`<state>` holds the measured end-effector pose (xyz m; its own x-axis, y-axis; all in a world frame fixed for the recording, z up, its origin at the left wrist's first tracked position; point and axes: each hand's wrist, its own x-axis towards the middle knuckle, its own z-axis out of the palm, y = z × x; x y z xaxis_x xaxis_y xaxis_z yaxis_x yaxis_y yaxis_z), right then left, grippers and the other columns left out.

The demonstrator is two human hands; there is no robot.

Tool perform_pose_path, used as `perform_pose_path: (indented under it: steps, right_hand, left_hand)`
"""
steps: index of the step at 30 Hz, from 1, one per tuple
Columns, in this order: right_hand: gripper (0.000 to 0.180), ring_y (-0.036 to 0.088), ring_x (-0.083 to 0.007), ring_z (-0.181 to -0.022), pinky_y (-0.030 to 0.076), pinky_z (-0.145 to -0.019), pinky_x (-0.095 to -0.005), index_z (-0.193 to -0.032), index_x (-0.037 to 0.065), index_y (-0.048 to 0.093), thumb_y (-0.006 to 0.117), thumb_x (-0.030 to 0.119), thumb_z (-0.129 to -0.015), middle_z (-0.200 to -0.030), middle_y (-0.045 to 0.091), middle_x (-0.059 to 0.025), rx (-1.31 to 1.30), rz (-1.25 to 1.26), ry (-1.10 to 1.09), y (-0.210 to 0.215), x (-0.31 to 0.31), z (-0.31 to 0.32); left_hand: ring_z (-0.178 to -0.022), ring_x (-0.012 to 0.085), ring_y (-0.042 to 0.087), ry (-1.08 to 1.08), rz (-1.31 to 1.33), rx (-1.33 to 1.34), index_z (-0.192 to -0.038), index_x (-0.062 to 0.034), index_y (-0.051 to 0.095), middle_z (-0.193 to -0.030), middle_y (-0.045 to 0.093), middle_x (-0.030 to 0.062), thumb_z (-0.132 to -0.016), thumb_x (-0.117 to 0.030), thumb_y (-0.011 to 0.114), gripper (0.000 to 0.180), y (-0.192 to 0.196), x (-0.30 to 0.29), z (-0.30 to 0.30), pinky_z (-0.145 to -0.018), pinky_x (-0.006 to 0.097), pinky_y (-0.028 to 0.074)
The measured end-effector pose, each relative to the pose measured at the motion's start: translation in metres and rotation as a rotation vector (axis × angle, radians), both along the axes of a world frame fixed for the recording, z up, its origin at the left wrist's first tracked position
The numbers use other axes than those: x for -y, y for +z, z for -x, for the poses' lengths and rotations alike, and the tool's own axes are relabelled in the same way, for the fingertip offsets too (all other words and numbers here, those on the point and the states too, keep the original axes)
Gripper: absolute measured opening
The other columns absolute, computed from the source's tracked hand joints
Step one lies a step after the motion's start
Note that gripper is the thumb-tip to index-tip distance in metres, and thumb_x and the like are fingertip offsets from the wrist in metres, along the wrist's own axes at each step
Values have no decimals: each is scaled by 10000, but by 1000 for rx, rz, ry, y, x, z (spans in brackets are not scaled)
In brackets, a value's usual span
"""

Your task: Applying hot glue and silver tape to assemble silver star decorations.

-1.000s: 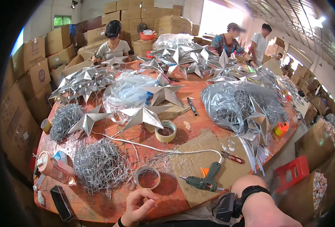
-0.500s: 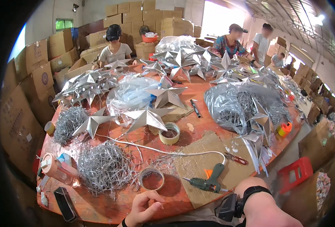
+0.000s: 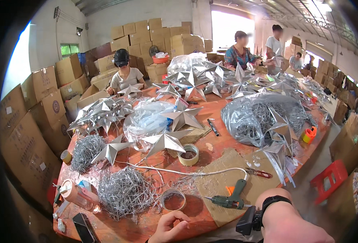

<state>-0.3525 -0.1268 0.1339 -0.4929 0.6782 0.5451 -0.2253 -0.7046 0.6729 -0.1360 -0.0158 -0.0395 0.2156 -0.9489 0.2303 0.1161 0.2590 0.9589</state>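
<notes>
Head view: the green glue gun point(image 3: 227, 201) lies on cardboard point(image 3: 214, 184), barrel crosswise, nozzle leftward, between your empty, loosely curled left hand point(image 3: 171, 227) and nearer right hand point(image 3: 267, 195), whose hidden grip I cannot tell.

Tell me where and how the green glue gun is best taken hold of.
Best gripped, I'd judge, around its handle, coming from the right: the glue gun lies on its side on cardboard, handle slanting away from the camera, nozzle pointing left, and the orange trigger sits on the handle's left side.
</notes>
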Motion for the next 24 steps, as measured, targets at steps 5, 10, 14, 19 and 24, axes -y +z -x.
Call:
perform_pose_path:
  steps: [5,10,14,19,24]
  right_hand:
    - [217,556,-212,-795,451,-752,-342,-801,108,543,385,164,-940,-798,568,-48,-1732,447,1649,-6,-2,8]
    - [264,565,-218,-729,465,-724,-342,-729,90,529,362,127,-930,-731,558,-65,-1724,333,1749,-7,-9,13]
    - [272,559,-211,-703,461,-707,-339,-703,93,522,363,118,-922,-700,547,-66,-1738,358,1769,-2,-8,8]
    - [279,551,-202,-667,456,-688,-331,-694,101,526,367,124,-922,-676,533,-56,-1802,427,1742,4,0,3]
    - [274,548,-195,-672,451,-671,-321,-713,100,537,387,132,-939,-684,529,-47,-1703,349,1835,-3,-7,5]
  left_hand:
    - [-790,134,576,27,-11,44,-953,0,577,-861,577,62,-917,-39,575,53,5,-7,-3,-701,264,469]
    - [-746,127,540,-3,46,81,-931,-12,582,-845,576,60,-906,-43,576,40,12,-3,-3,-682,262,447]
    - [-750,129,543,14,52,59,-932,-15,583,-834,577,60,-905,-44,577,40,13,-4,-1,-687,270,448]
    - [-780,150,604,-24,84,39,-972,32,618,-889,634,93,-902,-39,595,103,4,-4,-7,-720,285,467]
    - [-778,155,608,-12,66,75,-966,33,617,-868,639,98,-892,-33,595,102,3,-3,-8,-715,289,464]
